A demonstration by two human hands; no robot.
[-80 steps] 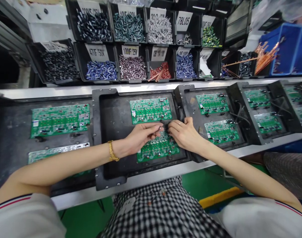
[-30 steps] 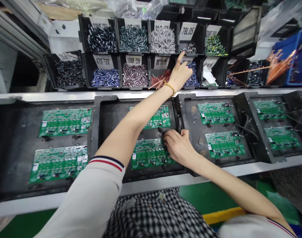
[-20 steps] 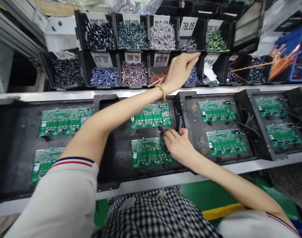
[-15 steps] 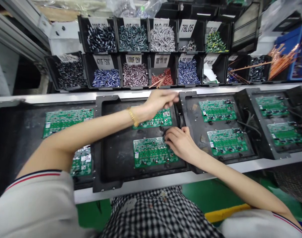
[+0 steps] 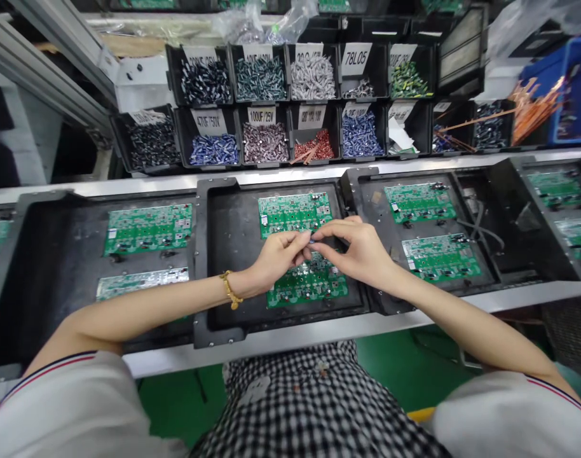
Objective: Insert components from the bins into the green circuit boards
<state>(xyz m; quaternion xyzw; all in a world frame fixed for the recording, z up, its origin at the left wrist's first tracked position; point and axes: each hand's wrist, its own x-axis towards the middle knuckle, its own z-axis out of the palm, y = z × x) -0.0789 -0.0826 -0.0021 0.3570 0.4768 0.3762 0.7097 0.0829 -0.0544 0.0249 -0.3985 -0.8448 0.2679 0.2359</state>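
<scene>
My left hand, with a gold bracelet at the wrist, meets my right hand over the middle tray. Between their fingertips is a small blue capacitor, mostly covered by the fingers. Both hands are closed in a pinch on it. Just behind the hands lies the upper green circuit board. Below them is the lower circuit board, partly hidden by my hands. Both boards lie in the black tray.
Behind the line stand two rows of black bins with loose components, among them blue capacitors and red parts. Trays with more circuit boards flank the middle one. Copper-coloured strips stick out beside a blue crate.
My left hand has come down from near the bins to meet my right hand. My right hand has lifted off the lower board's right end. The trays sit slightly further right in view.
</scene>
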